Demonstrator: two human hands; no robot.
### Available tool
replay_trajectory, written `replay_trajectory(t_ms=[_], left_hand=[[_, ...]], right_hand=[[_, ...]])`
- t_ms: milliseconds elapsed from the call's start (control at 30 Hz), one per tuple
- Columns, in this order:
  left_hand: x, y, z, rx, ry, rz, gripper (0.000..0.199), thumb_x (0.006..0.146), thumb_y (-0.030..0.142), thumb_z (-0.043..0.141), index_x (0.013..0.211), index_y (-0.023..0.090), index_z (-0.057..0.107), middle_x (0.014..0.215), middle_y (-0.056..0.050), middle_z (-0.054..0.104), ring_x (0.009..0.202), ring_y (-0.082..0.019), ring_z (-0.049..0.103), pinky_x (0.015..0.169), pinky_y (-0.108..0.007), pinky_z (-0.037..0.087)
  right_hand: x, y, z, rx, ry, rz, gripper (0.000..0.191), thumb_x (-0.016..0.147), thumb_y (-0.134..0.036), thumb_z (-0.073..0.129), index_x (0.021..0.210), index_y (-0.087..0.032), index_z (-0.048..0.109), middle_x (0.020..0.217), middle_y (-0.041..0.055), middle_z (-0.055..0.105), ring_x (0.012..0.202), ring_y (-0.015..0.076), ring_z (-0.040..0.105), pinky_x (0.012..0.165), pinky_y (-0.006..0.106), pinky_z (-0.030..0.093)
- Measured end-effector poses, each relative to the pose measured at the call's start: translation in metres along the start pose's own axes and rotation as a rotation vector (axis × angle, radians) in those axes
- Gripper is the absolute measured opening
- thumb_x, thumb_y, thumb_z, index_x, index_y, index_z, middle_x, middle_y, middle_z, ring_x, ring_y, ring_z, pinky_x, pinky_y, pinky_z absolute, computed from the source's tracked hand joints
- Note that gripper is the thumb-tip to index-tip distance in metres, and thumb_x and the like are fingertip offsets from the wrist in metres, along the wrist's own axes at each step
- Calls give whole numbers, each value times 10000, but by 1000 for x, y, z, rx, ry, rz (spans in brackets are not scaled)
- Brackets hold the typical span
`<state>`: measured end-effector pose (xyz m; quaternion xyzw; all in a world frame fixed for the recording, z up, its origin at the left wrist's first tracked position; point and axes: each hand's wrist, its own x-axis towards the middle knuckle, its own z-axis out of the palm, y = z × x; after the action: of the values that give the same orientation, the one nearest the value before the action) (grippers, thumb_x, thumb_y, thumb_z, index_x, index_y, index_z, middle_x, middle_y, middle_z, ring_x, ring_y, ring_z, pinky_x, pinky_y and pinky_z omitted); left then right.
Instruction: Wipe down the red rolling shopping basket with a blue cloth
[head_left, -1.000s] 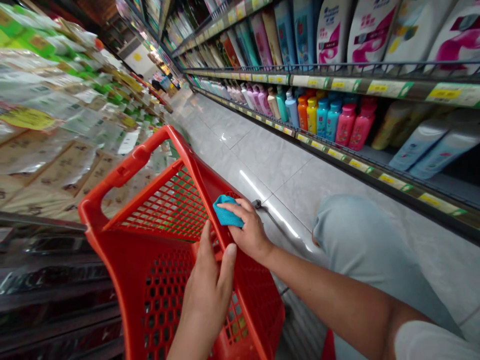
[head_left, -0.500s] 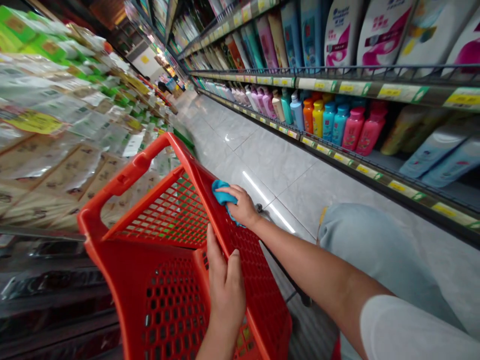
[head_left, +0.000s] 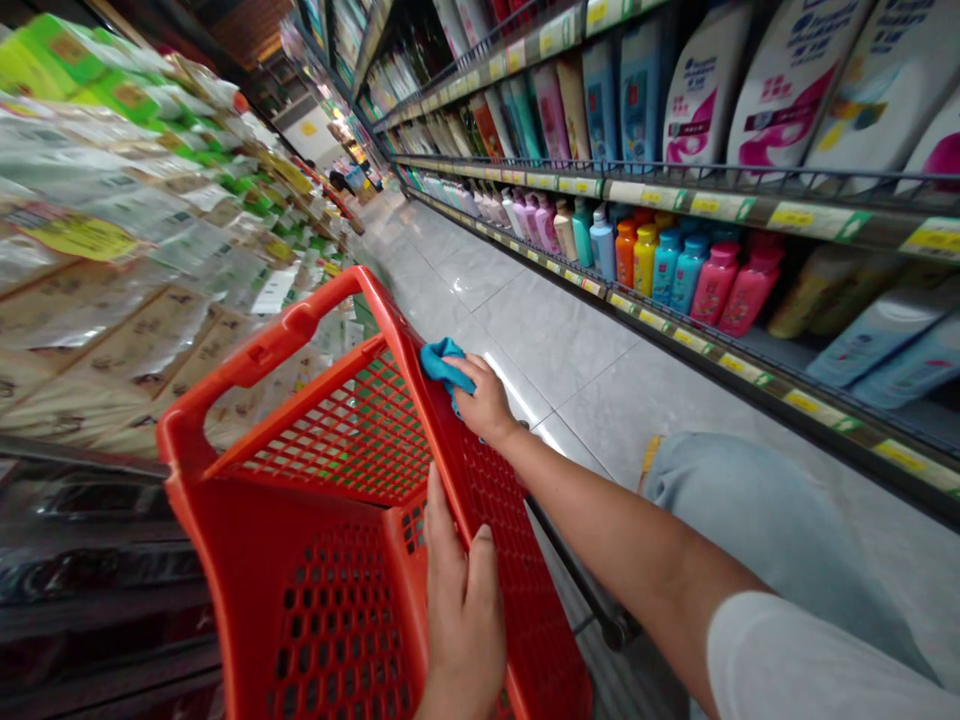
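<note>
cloth [head_left: 447, 364] clenched in right grip [head_left: 487, 402], nearer cart handle [head_left: 264, 357] than before, left grip [head_left: 466, 612] unclear

I see a bare left hand [head_left: 468, 625], fingers straight, thumb parted | bare right hand [head_left: 486, 402], fingers curled | bare right forearm [head_left: 592, 500] outstretched

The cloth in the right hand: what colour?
The cloth is blue, clearest in the head view.
</note>
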<state>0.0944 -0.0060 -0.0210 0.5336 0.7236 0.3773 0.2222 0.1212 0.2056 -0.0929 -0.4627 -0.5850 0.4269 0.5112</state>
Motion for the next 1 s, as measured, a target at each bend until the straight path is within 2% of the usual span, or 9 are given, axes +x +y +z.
replay_trajectory(t_ms=[67, 200, 300, 433, 600, 767, 867, 933, 1000], left_hand=[[0, -1, -1, 1, -4, -2, 653, 999, 394, 448, 1603, 263, 235, 1689, -21, 258, 1570, -217, 203, 1307, -416, 100], [1, 0, 1, -14, 21, 6, 651, 995, 392, 449, 1601, 275, 241, 1684, -20, 271, 1567, -233, 217, 1307, -434, 118], [3, 1, 4, -17, 40, 12, 651, 990, 382, 450, 1599, 274, 245, 1681, -15, 276, 1563, -231, 226, 1306, -431, 129], [6, 1, 4, -27, 32, 8, 661, 984, 360, 448, 1601, 265, 231, 1682, -20, 271, 1562, -225, 230, 1305, -427, 142], [7, 0, 11, -41, 42, 17, 667, 985, 404, 439, 1598, 227, 243, 1686, -47, 261, 1571, -216, 201, 1305, -419, 135], [7, 12, 16, -11, 36, -21, 695, 1012, 538, 302, 1598, 170, 236, 1687, -101, 247, 1564, -236, 227, 1285, -468, 202], [5, 28, -8, 81, -141, -37, 668, 1017, 558, 247, 1575, 198, 312, 1555, -142, 487, 1413, -283, 503, 1180, -524, 389], [2, 33, -40, 162, -291, 3, 600, 1012, 555, 284, 1490, 243, 470, 1353, -121, 674, 1217, -281, 663, 1092, -507, 483], [2, 24, -79, 280, -297, 75, 530, 998, 531, 341, 1362, 253, 608, 1268, -96, 723, 1168, -270, 686, 1084, -480, 496]], right_hand=[[-21, 27, -5, -51, 0, 121, 486, 866, -57, 512, 1283, -242, 680, 1294, 30, 673, 1200, 145, 592, 1050, 233, 425], [-64, 86, -7, -131, -34, 414, 247, 830, -89, 570, 875, -218, 776, 805, 38, 733, 896, 199, 690, 816, 257, 494], [-71, 94, -1, -128, -41, 449, 219, 836, -128, 582, 847, -231, 775, 779, 31, 724, 865, 200, 688, 791, 257, 497], [-75, 72, 3, -91, 0, 329, 419, 805, -78, 538, 1126, -249, 745, 1074, 41, 721, 1021, 187, 655, 941, 273, 496], [-102, 33, -12, -71, 32, 245, 399, 776, -59, 527, 1063, -207, 761, 1029, 77, 691, 988, 217, 656, 953, 333, 521], [-107, -35, -47, 120, 45, -120, 449, 830, -97, 540, 1184, -295, 733, 1146, 40, 663, 1063, 190, 650, 982, 322, 523], [-105, -70, -65, 22, -21, -345, 432, 844, -104, 574, 1190, -306, 737, 1257, 45, 626, 1147, 207, 606, 1027, 355, 500], [-107, -85, -75, -201, -126, -463, 402, 813, -68, 596, 1092, -294, 777, 1289, 53, 622, 1159, 240, 571, 1035, 405, 483], [-111, -94, -85, -440, -239, -540, 368, 802, -47, 598, 998, -283, 801, 1305, 60, 626, 1128, 263, 550, 996, 435, 485]])
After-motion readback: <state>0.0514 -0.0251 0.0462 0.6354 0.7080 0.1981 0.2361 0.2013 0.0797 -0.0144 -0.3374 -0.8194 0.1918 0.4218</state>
